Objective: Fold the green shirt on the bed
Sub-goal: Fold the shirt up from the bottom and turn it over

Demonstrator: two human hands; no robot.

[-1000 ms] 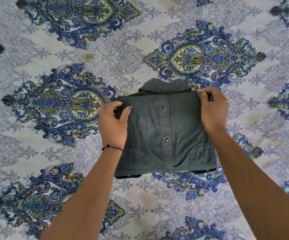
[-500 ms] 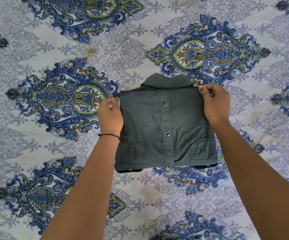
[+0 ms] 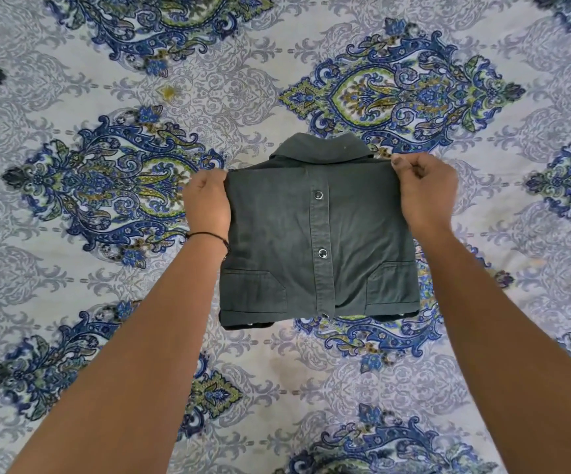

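Note:
The dark green shirt point(image 3: 318, 234) lies folded into a compact rectangle on the bed, collar at the far end, snap placket down the middle and two pocket flaps near me. My left hand point(image 3: 207, 200) grips the shirt's upper left corner, fingers curled under the edge. At the upper right corner my right hand point(image 3: 422, 189) pinches the fabric between thumb and fingers. A thin black band circles my left wrist.
The bed sheet point(image 3: 106, 97) fills the whole view, pale grey with large blue and green paisley medallions. A small yellowish spot point(image 3: 167, 92) marks the sheet to the far left of the shirt.
My left hand has slid from on top of the shirt to its left edge, and both hands have pulled the upper corners outward, flattening the top fold.

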